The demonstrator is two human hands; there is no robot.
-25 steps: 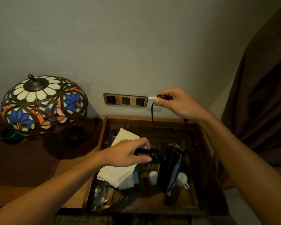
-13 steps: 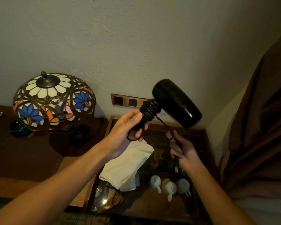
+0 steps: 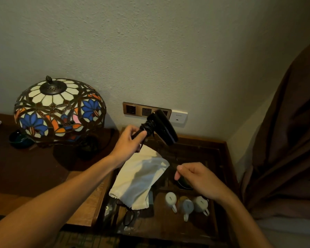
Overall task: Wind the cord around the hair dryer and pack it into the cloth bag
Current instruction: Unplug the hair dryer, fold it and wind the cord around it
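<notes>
Black plastic hair dryer is held up above the white cloth bag by the left hand, whose fingers wrap its handle just below the coils of black cord. Right of the bag, the right hand pinches the cord's loose end. The bag lies on the dark wooden bench.

My left hand is raised, arm stretched forward, fingers curled round the dryer handle. My right hand sits lower and nearer, fingers curled, pinching the cord.
</notes>
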